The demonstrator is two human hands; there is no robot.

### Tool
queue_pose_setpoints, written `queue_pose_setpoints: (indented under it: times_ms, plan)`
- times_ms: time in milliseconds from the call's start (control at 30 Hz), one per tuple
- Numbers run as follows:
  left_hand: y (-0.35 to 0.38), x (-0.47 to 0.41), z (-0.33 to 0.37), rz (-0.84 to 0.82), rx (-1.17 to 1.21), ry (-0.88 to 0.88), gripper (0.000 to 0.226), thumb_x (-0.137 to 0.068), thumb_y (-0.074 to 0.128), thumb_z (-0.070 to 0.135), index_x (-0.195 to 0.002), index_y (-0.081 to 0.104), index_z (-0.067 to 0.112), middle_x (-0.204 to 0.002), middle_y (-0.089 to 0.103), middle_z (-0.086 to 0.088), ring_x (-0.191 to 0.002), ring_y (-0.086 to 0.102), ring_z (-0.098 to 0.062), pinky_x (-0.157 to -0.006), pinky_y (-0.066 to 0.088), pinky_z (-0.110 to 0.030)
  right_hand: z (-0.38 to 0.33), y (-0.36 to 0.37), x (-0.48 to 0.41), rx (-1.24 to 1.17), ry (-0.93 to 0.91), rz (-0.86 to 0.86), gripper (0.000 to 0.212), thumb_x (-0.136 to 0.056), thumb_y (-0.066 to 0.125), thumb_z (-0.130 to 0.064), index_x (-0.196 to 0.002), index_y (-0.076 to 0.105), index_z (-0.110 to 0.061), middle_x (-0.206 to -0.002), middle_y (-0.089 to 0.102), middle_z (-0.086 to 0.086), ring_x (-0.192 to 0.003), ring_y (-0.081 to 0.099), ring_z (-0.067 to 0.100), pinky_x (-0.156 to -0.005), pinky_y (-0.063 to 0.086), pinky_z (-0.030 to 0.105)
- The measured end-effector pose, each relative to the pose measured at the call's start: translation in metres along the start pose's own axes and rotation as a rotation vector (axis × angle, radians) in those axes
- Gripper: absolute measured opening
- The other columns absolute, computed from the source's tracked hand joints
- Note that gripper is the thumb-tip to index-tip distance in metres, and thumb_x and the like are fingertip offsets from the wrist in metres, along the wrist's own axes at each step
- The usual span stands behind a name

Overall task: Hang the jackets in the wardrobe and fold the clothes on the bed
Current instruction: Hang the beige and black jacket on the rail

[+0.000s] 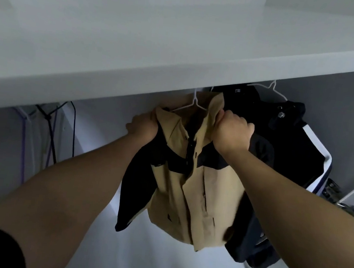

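Two jackets show inside the wardrobe point(333, 122): a tan-and-black jacket point(189, 186) on a white hanger point(194, 104) in the middle, and a dark jacket point(281, 146) on its own hanger point(271, 89) just beside it on the right, the two garments touching. Both hang under a pale shelf point(182, 45), whose front edge hides the rail, so it cannot be told whether the tan jacket's hook is seated.

The step in hand looks like settling the tan-and-black jacket on its hanger. To do it well, the person would want the hook fully over the rail before letting go. The collar should then be drawn evenly to both sides, so that the shoulders sit square on the hanger's arms and the front hangs straight. Pulling harder on one side could slip a shoulder off the wire. The hem looks bunched, and a light downward tug would likely smooth it. A little room from the dark jacket would stop the two catching.

The left hand point(143, 126) is clenched round the shoulder and collar edge on its side, fingers buried in the cloth. The right hand point(232, 131) grips the opposite collar edge in a fist, knuckles toward the camera. Neither appears to touch the hanger's wire.

Dark cables point(49, 131) hang at the back left, and metal door hinges point(331, 190) show at the right. The bed and the clothes to fold are out of view.
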State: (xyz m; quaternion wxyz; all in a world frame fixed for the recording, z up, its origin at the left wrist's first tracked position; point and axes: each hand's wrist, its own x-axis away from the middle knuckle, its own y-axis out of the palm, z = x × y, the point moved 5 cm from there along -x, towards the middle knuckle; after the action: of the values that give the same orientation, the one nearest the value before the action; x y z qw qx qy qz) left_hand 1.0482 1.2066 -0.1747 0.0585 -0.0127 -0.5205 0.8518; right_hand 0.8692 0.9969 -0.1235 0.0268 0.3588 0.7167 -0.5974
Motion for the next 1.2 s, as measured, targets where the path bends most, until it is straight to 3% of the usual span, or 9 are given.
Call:
queue_pose_setpoints:
  times_ms: [200, 367, 467, 633, 800, 900, 1000, 1100, 1200]
  plan:
    - [0.003, -0.002, -0.017, -0.052, 0.206, 0.119, 0.058, -0.103, 0.026, 0.047, -0.13, 0.06, 0.007, -0.132, 0.06, -0.018, -0.122, 0.056, -0.034, -0.113, 0.038, -0.049, -0.003, -0.007, -0.006, 0.002, -0.065, 0.001, 0.023, -0.105, 0.032, -0.031, -0.091, 0.048, -0.02, -0.081, 0.049, 0.0, -0.076, 0.043, 0.024, -0.08, 0.032, 0.041]
    - [0.012, -0.019, -0.071, -0.11, 0.329, -0.098, 0.052, -0.111, 0.03, 0.035, -0.135, 0.053, -0.006, -0.139, 0.054, -0.026, -0.128, 0.052, -0.037, -0.117, 0.034, -0.047, 0.008, -0.006, -0.008, -0.003, -0.054, -0.03, 0.04, -0.107, 0.017, -0.042, -0.085, 0.045, -0.024, -0.07, 0.041, -0.008, -0.074, 0.047, 0.023, -0.079, 0.029, 0.039]
    - [0.008, -0.007, -0.062, -0.08, 0.427, -0.067, 0.057, -0.111, 0.025, 0.041, -0.143, 0.049, 0.0, -0.144, 0.051, -0.021, -0.132, 0.05, -0.034, -0.118, 0.033, -0.043, 0.011, -0.006, -0.01, -0.034, -0.046, -0.048, 0.04, -0.109, 0.02, -0.043, -0.084, 0.045, -0.023, -0.069, 0.04, -0.008, -0.074, 0.044, 0.022, -0.079, 0.028, 0.037]
    - [0.003, 0.018, -0.062, -0.011, 0.437, 0.124, 0.046, -0.108, 0.031, 0.046, -0.125, 0.05, 0.007, -0.103, 0.06, -0.01, -0.106, 0.061, -0.034, -0.085, 0.045, -0.037, 0.044, -0.011, -0.007, -0.064, 0.012, -0.086, 0.039, -0.106, 0.027, -0.052, -0.094, 0.049, -0.022, -0.087, 0.054, 0.0, -0.082, 0.047, 0.023, -0.082, 0.032, 0.04]
    - [0.004, 0.023, -0.069, 0.021, 0.299, 0.212, 0.05, -0.1, 0.051, 0.019, -0.148, 0.037, 0.015, -0.131, 0.057, -0.013, -0.12, 0.057, -0.032, -0.099, 0.045, -0.037, 0.089, -0.002, 0.017, -0.092, 0.066, -0.145, 0.04, -0.101, 0.049, -0.038, -0.136, 0.046, -0.018, -0.126, 0.054, 0.013, -0.116, 0.052, 0.038, -0.096, 0.043, 0.049]
    - [-0.003, 0.017, -0.074, 0.071, 0.176, 0.232, 0.062, -0.089, 0.051, 0.029, -0.148, 0.036, 0.018, -0.126, 0.058, -0.017, -0.114, 0.061, -0.038, -0.101, 0.051, -0.05, 0.104, 0.001, 0.022, -0.25, 0.182, -0.213, 0.043, -0.091, 0.052, -0.015, -0.133, 0.048, -0.019, -0.127, 0.052, 0.015, -0.111, 0.053, 0.041, -0.09, 0.044, 0.044]
    - [-0.007, 0.011, -0.077, 0.095, 0.08, 0.248, 0.065, -0.091, 0.055, 0.029, -0.151, 0.032, 0.02, -0.128, 0.057, -0.018, -0.115, 0.059, -0.04, -0.1, 0.049, -0.055, 0.109, -0.002, 0.02, -0.33, 0.28, -0.269, 0.037, -0.089, 0.048, -0.011, -0.124, 0.058, -0.016, -0.12, 0.06, 0.014, -0.108, 0.056, 0.039, -0.092, 0.048, 0.041]
    - [-0.01, 0.01, -0.073, 0.107, -0.05, 0.212, 0.06, -0.099, 0.053, 0.024, -0.155, 0.031, 0.019, -0.141, 0.053, -0.018, -0.127, 0.052, -0.037, -0.11, 0.038, -0.052, 0.114, -0.004, 0.017, -0.389, 0.365, -0.331, 0.037, -0.086, 0.046, -0.006, -0.115, 0.068, -0.014, -0.111, 0.069, 0.014, -0.108, 0.061, 0.037, -0.097, 0.051, 0.044]
    - [-0.017, 0.007, -0.073, 0.132, -0.091, 0.195, 0.052, -0.106, 0.042, 0.023, -0.157, 0.032, 0.019, -0.146, 0.051, -0.018, -0.132, 0.048, -0.036, -0.119, 0.026, -0.047, 0.11, -0.005, 0.01, -0.34, 0.329, -0.372, 0.037, -0.085, 0.046, -0.003, -0.111, 0.07, -0.014, -0.103, 0.068, 0.013, -0.103, 0.063, 0.037, -0.088, 0.053, 0.039]
